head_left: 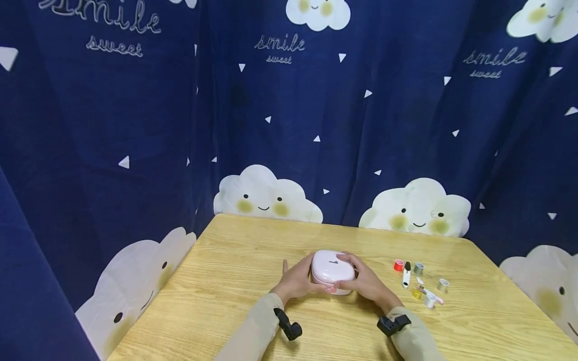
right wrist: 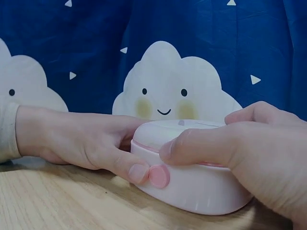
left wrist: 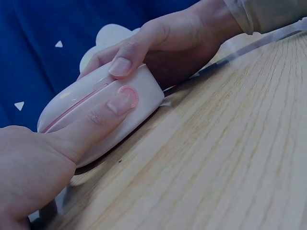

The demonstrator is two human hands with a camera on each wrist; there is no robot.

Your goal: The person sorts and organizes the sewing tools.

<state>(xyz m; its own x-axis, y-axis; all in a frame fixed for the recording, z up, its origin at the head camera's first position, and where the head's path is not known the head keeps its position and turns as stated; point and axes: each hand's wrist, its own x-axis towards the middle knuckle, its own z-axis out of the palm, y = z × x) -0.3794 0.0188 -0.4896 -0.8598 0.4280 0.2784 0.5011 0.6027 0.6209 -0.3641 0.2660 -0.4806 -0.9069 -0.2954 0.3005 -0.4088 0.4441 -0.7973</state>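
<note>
A pale pink, rounded box [head_left: 333, 269] with a closed lid sits on the wooden table between both hands. From the left side, my left hand [head_left: 299, 281] grips it, its thumb lying along the front wall at a round pink button [right wrist: 159, 177]. My right hand [head_left: 367, 282] holds the opposite side, with fingers over the lid [left wrist: 72, 98] and the thumb [right wrist: 184, 146] at the lid's front edge. A pink line marks the seam between lid and base. Inside the box nothing can be seen.
Right of the box lie small spools: red [head_left: 398, 265], grey-green [head_left: 419, 268], yellow [head_left: 416, 293], white [head_left: 430, 301] and pale [head_left: 443, 285]. Beside them is a slim white tool with a black tip [head_left: 406, 276]. A blue cloud-print curtain [head_left: 289, 125] hangs behind the table [head_left: 253, 240].
</note>
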